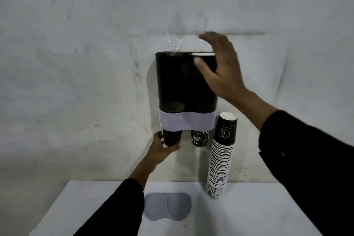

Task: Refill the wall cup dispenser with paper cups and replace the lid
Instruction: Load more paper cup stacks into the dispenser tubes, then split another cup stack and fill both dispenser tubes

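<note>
A dark, see-through cup dispenser (178, 82) with a white band hangs on the wall, its top open. My right hand (220, 67) is at its top right corner, fingers spread over a stack of cups whose white rim (203, 54) shows at the opening. My left hand (162, 149) grips the black paper cup (172, 138) poking out of the left outlet. A second cup printed "Coffee" (199, 138) sticks out of the right outlet. The grey double-domed lid (167, 206) lies on the white table.
A tall leaning stack of paper cups (220, 159) stands on the white table (249, 216) to the right of the dispenser, against the grey wall. Clear tape or plastic film (178, 44) shines above the dispenser's top.
</note>
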